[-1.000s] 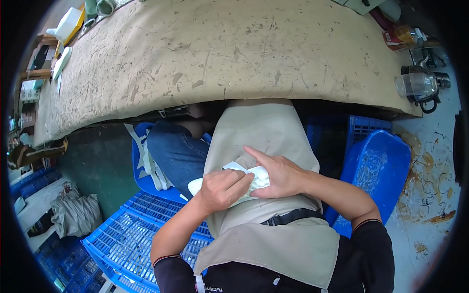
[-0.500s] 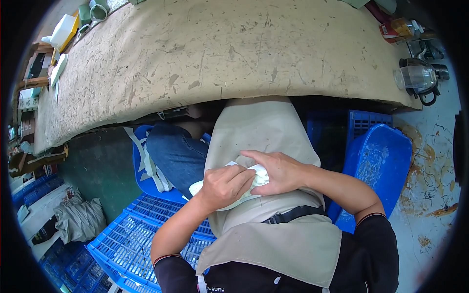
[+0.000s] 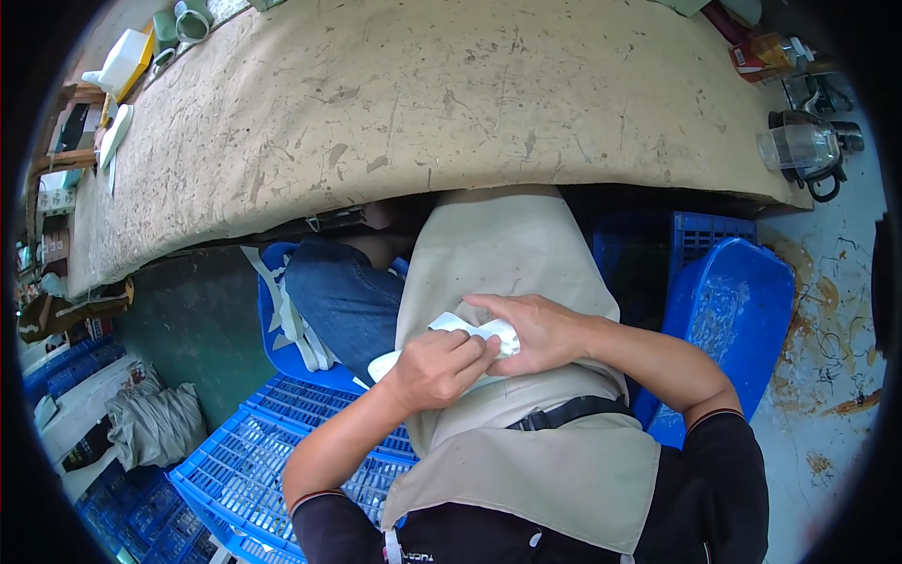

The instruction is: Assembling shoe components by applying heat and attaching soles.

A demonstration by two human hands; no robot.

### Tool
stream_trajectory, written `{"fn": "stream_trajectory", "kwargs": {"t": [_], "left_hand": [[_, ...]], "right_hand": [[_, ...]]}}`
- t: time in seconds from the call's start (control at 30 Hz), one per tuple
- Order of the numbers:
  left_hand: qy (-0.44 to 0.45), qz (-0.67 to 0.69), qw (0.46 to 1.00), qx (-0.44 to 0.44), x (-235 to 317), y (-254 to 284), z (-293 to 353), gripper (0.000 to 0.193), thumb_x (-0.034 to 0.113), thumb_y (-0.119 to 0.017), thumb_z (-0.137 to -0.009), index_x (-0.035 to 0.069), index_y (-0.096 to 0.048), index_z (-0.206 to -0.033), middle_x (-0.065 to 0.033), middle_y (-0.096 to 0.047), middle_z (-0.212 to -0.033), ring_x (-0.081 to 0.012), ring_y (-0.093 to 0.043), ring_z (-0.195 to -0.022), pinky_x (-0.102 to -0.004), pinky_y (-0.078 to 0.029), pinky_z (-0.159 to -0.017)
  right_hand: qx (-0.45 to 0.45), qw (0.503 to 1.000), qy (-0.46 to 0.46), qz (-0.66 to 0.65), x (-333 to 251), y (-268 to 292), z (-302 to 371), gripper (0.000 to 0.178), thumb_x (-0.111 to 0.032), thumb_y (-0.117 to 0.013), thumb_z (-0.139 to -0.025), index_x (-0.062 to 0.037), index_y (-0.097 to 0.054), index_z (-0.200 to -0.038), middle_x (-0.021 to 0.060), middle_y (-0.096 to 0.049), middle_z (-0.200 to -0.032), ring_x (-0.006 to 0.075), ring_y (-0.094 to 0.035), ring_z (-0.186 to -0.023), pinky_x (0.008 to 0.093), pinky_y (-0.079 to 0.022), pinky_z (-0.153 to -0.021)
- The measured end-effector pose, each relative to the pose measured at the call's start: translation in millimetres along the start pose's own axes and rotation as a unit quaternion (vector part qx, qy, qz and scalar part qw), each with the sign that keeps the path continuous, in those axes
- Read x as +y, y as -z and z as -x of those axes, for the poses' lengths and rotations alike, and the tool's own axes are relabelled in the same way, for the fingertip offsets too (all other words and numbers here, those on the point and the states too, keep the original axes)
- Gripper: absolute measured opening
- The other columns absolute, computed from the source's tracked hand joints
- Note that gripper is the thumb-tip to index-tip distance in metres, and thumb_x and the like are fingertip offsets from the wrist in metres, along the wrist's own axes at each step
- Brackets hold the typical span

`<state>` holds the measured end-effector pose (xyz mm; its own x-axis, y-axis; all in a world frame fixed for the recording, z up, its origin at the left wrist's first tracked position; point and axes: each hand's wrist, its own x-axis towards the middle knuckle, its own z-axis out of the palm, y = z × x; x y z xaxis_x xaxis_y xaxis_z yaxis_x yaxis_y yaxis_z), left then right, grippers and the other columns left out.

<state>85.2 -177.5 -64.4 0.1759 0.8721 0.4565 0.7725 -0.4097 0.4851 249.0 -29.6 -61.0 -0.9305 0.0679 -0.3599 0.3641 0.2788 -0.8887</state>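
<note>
Over my lap I hold a white curved piece (image 3: 451,322), shaped like a shoe upper. Its rounded left end (image 3: 382,366) sticks out past my left wrist. My left hand (image 3: 440,367) is closed on its near side, fingertips pinching the material in the middle. Around the right end wraps my right hand (image 3: 542,334), thumb along the far edge and fingers underneath, partly hidden. The beige apron (image 3: 507,240) lies under both hands. How the piece is shaped beneath my fingers cannot be seen.
A worn beige worktable (image 3: 423,103) spans the far side. Blue crates (image 3: 272,456) stand at my left, beside a blue seat (image 3: 282,352) holding white cut pieces (image 3: 305,343). At my right is a blue tub (image 3: 728,320). A glass pot (image 3: 808,146) sits far right.
My left hand has shifted slightly toward me and right along the white piece, uncovering more of its far edge. My right hand stays nearly in place.
</note>
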Motion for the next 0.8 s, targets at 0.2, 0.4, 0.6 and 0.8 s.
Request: {"fn": "stream_trajectory", "kwargs": {"t": [0.2,0.4,0.6,0.8], "left_hand": [[0.105,-0.023,0.986,-0.129,1.6,27.6,1.1,0.050,0.038,-0.075,-0.080,-0.002,-0.067,-0.109,-0.0079,-0.065,-0.080,-0.0195,-0.057,-0.056,-0.0272,-0.045,-0.050],[0.253,-0.062,0.945,-0.199,17.7,32.0,15.1,0.073,0.054,-0.072,-0.078,-0.005,-0.062,-0.120,-0.0132,-0.067,-0.081,-0.0233,-0.061,-0.057,-0.0299,-0.047,-0.050],[0.251,-0.040,0.951,-0.177,16.8,21.9,29.7,0.074,0.058,-0.070,-0.081,-0.003,-0.063,-0.121,-0.0144,-0.069,-0.079,-0.0235,-0.064,-0.056,-0.0287,-0.048,-0.050],[0.280,-0.040,0.945,-0.165,26.3,22.6,23.4,0.068,0.053,-0.068,-0.083,-0.002,-0.063,-0.122,-0.0127,-0.069,-0.072,-0.0245,-0.064,-0.055,-0.0313,-0.048,-0.049]], "right_hand": [[0.007,1.000,0.018,-0.005,16.5,1.0,3.2,0.072,-0.027,-0.083,-0.071,0.0046,-0.055,-0.130,0.0205,-0.069,-0.110,0.0319,-0.068,-0.087,0.0335,-0.054,-0.075],[-0.069,0.992,-0.094,-0.043,-3.9,14.6,-7.9,0.055,-0.025,-0.081,-0.075,0.0048,-0.065,-0.117,0.0172,-0.071,-0.104,0.0287,-0.067,-0.083,0.0323,-0.053,-0.074],[-0.077,0.990,-0.085,0.079,-22.4,9.9,3.9,0.047,-0.022,-0.078,-0.077,0.0046,-0.067,-0.114,0.0163,-0.072,-0.099,0.0266,-0.065,-0.079,0.0321,-0.051,-0.075],[-0.048,0.998,-0.001,-0.043,0.3,8.2,15.7,0.049,-0.020,-0.078,-0.077,0.0034,-0.066,-0.119,0.0167,-0.072,-0.102,0.0249,-0.063,-0.077,0.0310,-0.050,-0.075]]}}
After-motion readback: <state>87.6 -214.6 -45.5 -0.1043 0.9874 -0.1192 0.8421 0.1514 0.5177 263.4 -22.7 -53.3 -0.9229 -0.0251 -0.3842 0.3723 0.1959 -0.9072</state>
